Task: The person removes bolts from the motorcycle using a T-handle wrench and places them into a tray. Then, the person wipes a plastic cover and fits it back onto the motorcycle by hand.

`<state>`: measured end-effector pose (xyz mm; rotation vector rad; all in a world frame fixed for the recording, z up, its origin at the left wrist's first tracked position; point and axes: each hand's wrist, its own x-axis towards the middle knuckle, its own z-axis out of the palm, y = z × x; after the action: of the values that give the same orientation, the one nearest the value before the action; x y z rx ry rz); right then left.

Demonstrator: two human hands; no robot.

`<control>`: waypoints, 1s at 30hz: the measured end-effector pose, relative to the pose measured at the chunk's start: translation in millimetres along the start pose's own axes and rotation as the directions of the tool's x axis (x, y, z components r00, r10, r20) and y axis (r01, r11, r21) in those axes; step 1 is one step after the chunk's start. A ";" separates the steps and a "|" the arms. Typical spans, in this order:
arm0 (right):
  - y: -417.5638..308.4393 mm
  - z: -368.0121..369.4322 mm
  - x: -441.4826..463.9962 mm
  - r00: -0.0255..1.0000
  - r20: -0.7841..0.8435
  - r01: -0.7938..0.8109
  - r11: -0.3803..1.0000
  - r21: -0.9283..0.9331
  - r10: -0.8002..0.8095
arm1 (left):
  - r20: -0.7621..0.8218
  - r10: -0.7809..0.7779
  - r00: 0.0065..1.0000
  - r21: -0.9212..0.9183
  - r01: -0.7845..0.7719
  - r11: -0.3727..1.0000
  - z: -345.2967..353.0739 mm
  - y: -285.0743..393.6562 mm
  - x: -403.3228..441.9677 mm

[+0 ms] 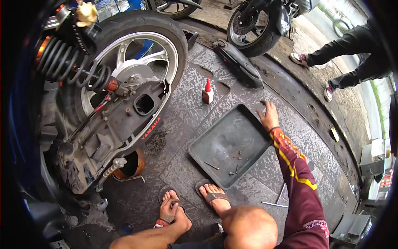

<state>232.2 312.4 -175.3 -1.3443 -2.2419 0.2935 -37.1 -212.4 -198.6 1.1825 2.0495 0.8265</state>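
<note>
My right hand (269,116) is open, its fingers apart, beside the upper right rim of a dark shallow tray (215,143). Whether it touches the rim I cannot tell. A long bolt (211,165) and several small screws (236,169) lie in the tray. Low over my left foot is my left hand (169,211), with a red band at the wrist; its fingers look curled together, and anything inside them is hidden. A motorcycle rear wheel (179,62) stands at the left, beside a dirty open engine case (112,128) marked YAMAHA and a coil-spring shock absorber (66,62).
A small white bottle with a red cap (207,93) stands beyond the tray. A dark curved motorcycle part (238,64) lies behind it. A metal T-handle tool (274,204) rests under my right arm. Another motorcycle's wheel (253,29) and a person's legs (340,50) are at the back right.
</note>
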 end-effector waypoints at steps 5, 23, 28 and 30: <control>45.4 31.3 79.3 0.991 0.065 -0.091 0.950 -0.298 0.115 | -0.027 -0.333 0.943 -0.331 0.306 0.893 -14.1 -2.7 -35.7; 38.5 117.5 170.8 0.934 0.139 -0.298 0.931 -0.211 0.330 | -0.081 -0.591 0.803 -0.533 0.466 0.706 -34.2 5.3 -75.9; -19.8 89.1 160.5 0.954 -0.033 -0.300 0.952 -0.056 0.298 | -0.094 -0.568 0.817 -0.483 0.462 0.744 -46.3 15.1 -70.9; -36.1 63.0 163.0 0.979 -0.098 -0.182 0.982 -0.048 0.177 | -0.100 -0.556 0.825 -0.453 0.460 0.764 -53.6 23.5 -60.3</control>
<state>109.3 441.1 -162.8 -1.5619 -2.0700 0.2252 -42.0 -267.8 -135.6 0.2672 2.0837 1.0750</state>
